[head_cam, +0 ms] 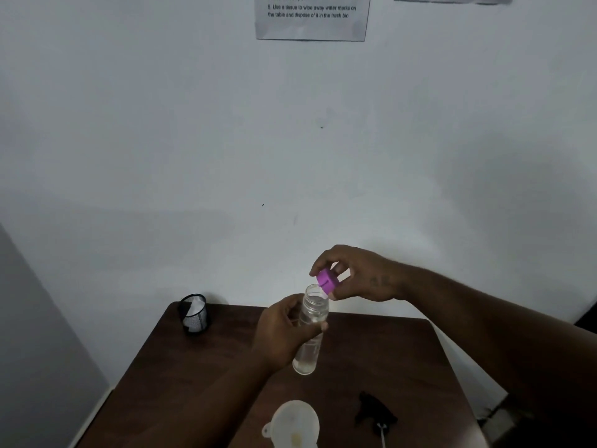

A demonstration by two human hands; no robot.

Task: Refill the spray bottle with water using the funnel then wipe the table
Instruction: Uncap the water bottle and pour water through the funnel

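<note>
My left hand [284, 331] grips a clear plastic bottle [310, 331] held tilted above the dark wooden table [403, 367]; a little water sits in its bottom. My right hand [358, 273] pinches a purple cap [327, 281] just off the bottle's open mouth. A white funnel [295, 423] rests at the table's near edge. To its right lies a black spray head [374, 415] with its thin dip tube pointing toward me.
A black mesh cup [193, 313] holding white tissue stands at the table's far left corner. The table is pushed against a white wall, where a printed instruction sheet [311, 17] hangs high up.
</note>
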